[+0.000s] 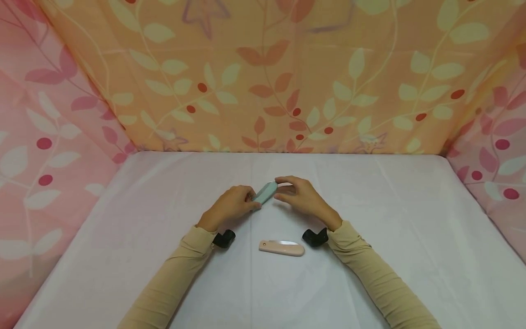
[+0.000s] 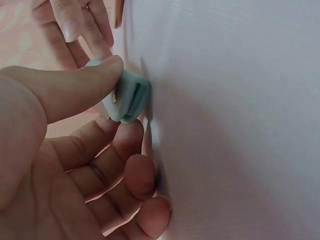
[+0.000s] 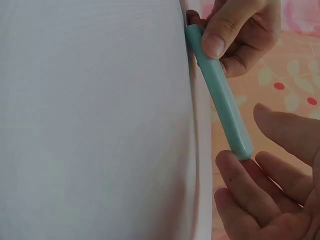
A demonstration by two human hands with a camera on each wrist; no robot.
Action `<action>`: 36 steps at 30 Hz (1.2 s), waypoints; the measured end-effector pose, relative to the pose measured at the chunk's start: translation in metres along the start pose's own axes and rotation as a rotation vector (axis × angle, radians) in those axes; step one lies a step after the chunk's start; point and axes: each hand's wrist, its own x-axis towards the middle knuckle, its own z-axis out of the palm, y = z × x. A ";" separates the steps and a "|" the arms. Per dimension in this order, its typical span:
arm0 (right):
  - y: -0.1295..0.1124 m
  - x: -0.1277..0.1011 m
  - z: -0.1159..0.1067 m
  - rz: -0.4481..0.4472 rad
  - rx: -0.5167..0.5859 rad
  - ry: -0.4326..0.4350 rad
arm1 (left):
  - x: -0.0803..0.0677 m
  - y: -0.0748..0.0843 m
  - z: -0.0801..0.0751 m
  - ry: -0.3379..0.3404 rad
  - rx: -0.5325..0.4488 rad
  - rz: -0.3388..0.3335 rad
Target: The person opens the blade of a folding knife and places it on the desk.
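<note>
Two hands meet over a white-covered tabletop [image 1: 370, 274] hung round with leaf-print cloth. At left, the left hand [image 1: 230, 208] pinches the near end of a teal folding knife [image 1: 264, 193], thumb on top and fingers curled beneath, as the left wrist view shows. The closed teal handle slants toward one o'clock, raised a little off the cloth. At its far end the right hand [image 1: 302, 197] has loosely bent fingers touching the tip, the thumb just above; whether it truly grips cannot be told. No blade shows on the teal piece, so any opening appears not yet begun. At six o'clock from both hands lies a pink folding knife [image 1: 281, 247], untouched, its steel edge showing.
</note>
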 end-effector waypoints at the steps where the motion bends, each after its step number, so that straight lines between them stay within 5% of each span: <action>1: -0.001 0.000 0.000 0.005 0.034 0.002 | 0.000 0.000 -0.001 -0.009 -0.008 0.006; 7: -0.004 0.003 0.000 0.060 0.174 0.003 | 0.000 -0.001 -0.002 -0.026 -0.042 0.021; 21: -0.012 0.003 -0.004 0.099 0.268 0.075 | -0.003 0.010 -0.009 0.055 -0.074 0.138; 26: -0.015 0.000 -0.006 0.101 0.353 0.062 | -0.004 0.013 -0.009 0.075 -0.105 0.164; 36: -0.016 -0.002 -0.001 0.094 0.348 -0.030 | -0.005 0.018 -0.008 0.167 -0.156 0.233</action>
